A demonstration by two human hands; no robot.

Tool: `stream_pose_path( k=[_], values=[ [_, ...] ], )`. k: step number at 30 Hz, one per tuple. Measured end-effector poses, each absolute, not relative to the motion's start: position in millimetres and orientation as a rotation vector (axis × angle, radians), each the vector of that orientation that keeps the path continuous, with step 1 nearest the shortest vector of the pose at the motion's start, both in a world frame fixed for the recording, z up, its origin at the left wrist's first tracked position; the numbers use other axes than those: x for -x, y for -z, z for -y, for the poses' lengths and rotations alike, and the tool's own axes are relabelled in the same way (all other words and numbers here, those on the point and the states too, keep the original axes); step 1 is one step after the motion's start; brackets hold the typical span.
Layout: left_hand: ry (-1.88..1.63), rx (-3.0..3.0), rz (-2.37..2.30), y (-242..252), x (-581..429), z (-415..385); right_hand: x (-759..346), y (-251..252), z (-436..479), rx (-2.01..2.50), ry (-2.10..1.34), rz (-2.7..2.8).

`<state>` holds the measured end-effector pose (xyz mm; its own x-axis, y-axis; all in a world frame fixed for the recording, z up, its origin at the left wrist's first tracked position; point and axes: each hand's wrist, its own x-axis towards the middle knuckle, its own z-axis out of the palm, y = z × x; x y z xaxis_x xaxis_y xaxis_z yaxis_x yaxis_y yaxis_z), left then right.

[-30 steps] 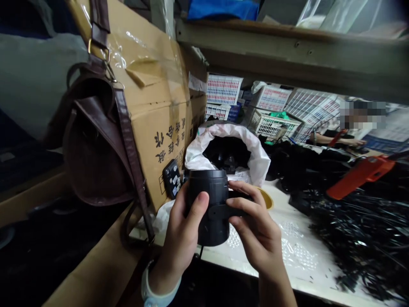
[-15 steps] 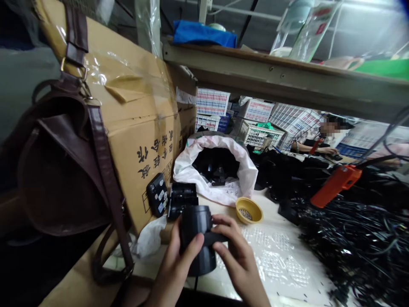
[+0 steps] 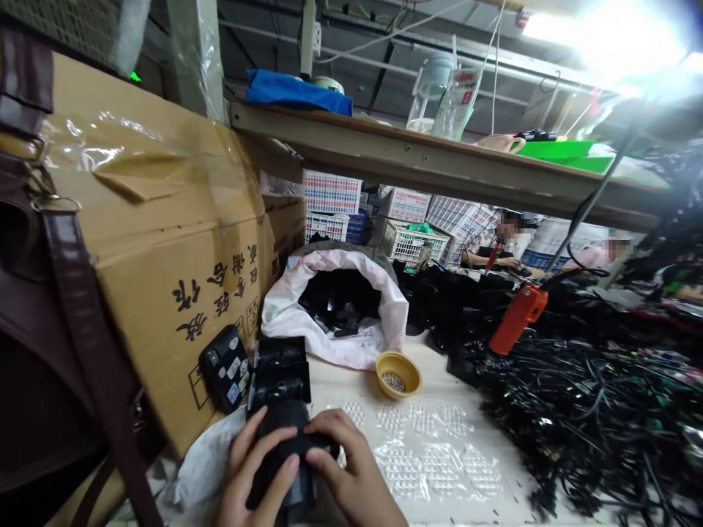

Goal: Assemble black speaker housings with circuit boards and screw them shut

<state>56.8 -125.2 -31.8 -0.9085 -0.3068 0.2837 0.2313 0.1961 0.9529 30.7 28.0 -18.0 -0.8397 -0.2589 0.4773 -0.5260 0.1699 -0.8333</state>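
A black cylindrical part [image 3: 290,432] is held low in the view, in front of a row of black housings [image 3: 281,366]. My left hand [image 3: 255,468] wraps its left side, fingers over the top. On the right, my right hand [image 3: 351,465] pinches a dark piece jutting from the same part; its exact shape is hard to make out. Beyond stands a white sack [image 3: 384,311] with black parts inside. A yellow bowl [image 3: 411,384] of small metal pieces sits to the right of the sack's front edge.
A cardboard box [image 3: 148,256] and a brown bag [image 3: 33,351] stand at left, near a stickered phone [image 3: 226,369]. Black cables [image 3: 576,417] pile up at right below a hanging orange tool [image 3: 516,322]. A shelf [image 3: 378,143] crosses above. People sit farther back.
The camera view has shifted, so the scene sits farther left. Both hands and the black part are lower and nearer the black housings. My left fingers now lie over the part's top.
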Motion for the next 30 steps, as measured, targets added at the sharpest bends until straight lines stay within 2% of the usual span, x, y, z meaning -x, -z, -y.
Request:
stream_pose_path(
  k=[3,6,8,14,19,30],
  values=[
    [1.699,-0.035,2.091,37.7,-50.1,131.1,-15.3,-3.2,-55.3,-0.624,-1.544,2.426],
    [1.737,-0.058,2.055,41.5,-47.2,130.8,22.4,-25.0,-94.9,-0.151,-0.985,2.816],
    [1.777,-0.082,2.027,43.7,-46.9,127.9,52.5,-32.3,-117.0,0.043,-0.736,3.005],
    [1.927,-0.064,2.007,51.2,-53.5,113.5,101.3,-13.9,-133.8,0.169,-0.416,3.319],
    [1.982,0.019,2.057,50.8,-61.6,107.3,99.8,0.6,-138.7,0.06,-0.384,3.304],
    [1.875,-0.003,2.007,53.0,-57.2,103.2,91.3,-8.6,-157.8,0.26,-0.697,3.09]
  ],
)
